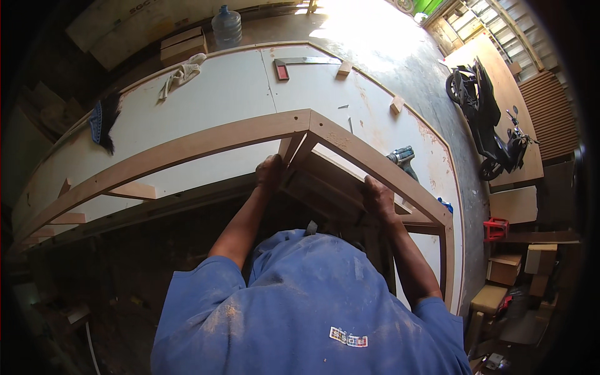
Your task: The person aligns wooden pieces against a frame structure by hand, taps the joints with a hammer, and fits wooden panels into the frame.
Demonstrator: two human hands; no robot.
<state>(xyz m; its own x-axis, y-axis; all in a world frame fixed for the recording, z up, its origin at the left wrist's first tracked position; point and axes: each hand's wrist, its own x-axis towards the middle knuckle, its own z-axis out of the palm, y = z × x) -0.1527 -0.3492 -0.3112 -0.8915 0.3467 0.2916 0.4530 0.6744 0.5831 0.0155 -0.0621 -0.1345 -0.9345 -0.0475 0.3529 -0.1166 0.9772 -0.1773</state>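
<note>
A long wooden frame [206, 141] with an angled corner stands on a large white panel [219, 87]. My left hand [270, 173] is closed round a short wooden upright [289, 149] just below that corner. To the right, my right hand [379, 199] grips a lower wooden rail [331, 170] of the frame, thumb on its upper edge. The fingers of both hands are partly hidden beneath the wood. Beyond the right rail lies a green and black cordless drill [402, 156], near my right hand but apart from it.
On the panel are a try square [282, 70], small wooden blocks [397, 105], a glove [182, 76] and a dark-bristled brush [105, 122]. A large water bottle [226, 28] stands behind. A motorcycle [484, 125], a red stool [495, 229] and wooden boxes [504, 269] are at the right.
</note>
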